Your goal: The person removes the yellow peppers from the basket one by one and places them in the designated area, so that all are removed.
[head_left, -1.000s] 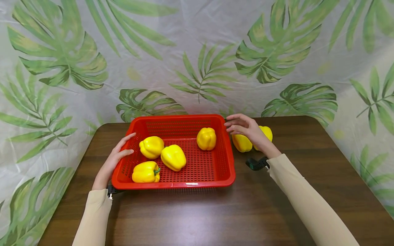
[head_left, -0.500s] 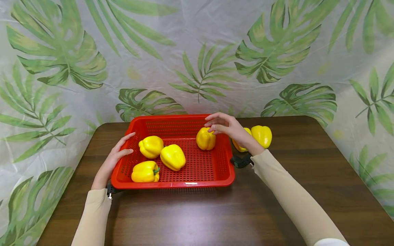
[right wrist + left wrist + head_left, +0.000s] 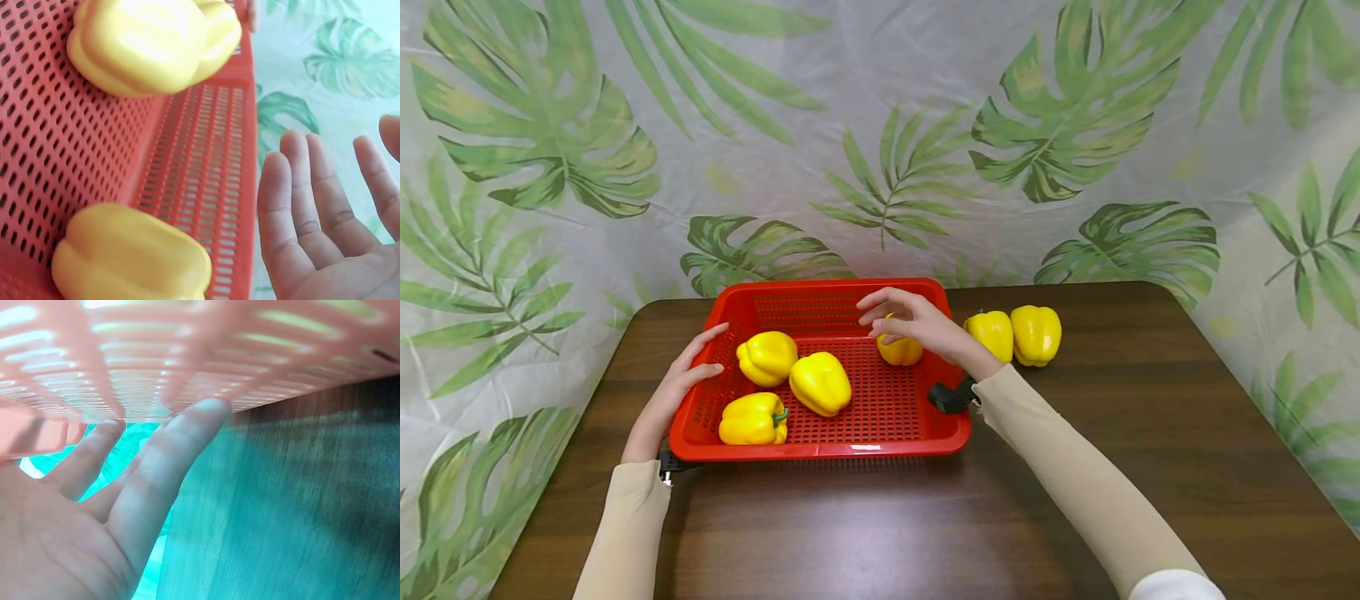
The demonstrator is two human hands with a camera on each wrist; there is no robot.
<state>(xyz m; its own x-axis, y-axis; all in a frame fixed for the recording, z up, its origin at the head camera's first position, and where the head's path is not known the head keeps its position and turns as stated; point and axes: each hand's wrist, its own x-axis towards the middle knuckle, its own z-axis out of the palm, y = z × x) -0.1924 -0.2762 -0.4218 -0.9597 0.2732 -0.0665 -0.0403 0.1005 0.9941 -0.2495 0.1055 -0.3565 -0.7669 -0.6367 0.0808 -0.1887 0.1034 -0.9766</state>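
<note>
1. Basket (image 3: 820, 450): red, perforated, on the dark wooden counter (image 3: 925, 517); four yellow peppers lie inside it.
2. Left hand (image 3: 673, 396): rests against the basket's left wall, fingers (image 3: 181, 462) straight and released; the left wrist view shows their tips touching the wall.
3. Right hand (image 3: 913, 321): hovers over the basket's far right corner, directly above the back pepper (image 3: 901, 352); fingers (image 3: 294, 206) spread and relaxed, grasping nothing. Contact with the pepper cannot be judged.
4. Peppers on the left of the basket: one near the left wall (image 3: 766, 358), one at centre (image 3: 820, 383), one at the front left with its green stem pointing right (image 3: 752, 419).
5. Two more peppers (image 3: 992, 333) (image 3: 1036, 335): side by side on the counter, just right of the basket.
6. Backdrop (image 3: 880, 125): pale sheet printed with green leaves.
</note>
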